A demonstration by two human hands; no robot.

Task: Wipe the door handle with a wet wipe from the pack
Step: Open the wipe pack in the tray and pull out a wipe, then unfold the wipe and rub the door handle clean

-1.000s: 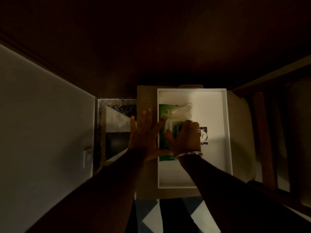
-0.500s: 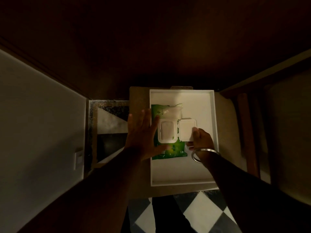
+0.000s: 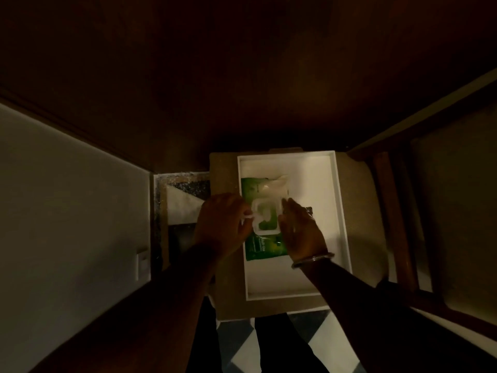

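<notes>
A green wet wipe pack (image 3: 262, 244) lies in a white tray (image 3: 337, 211). Its white lid frame (image 3: 266, 204) stands open, with green showing inside. My left hand (image 3: 223, 224) is at the pack's left edge, its fingertips pinched on a small white tab (image 3: 248, 216) by the opening; I cannot tell whether it is a wipe or a seal. My right hand (image 3: 300, 230), with a metal bangle (image 3: 313, 261) on the wrist, rests on the pack's right side and holds it down, covering the flipped lid. The door handle is not in view.
The tray sits on a tan stool top (image 3: 226, 292). A dark wooden door (image 3: 242, 76) rises ahead. A pale wall (image 3: 67, 211) with a switch plate (image 3: 142, 265) is on the left, a wooden chair frame (image 3: 390, 211) on the right. Black-and-white floor tiles (image 3: 242, 348) lie below.
My right hand flipped the lid open, then moved back onto the pack's right side. My left hand went from lying flat beside the pack to pinching at the opening.
</notes>
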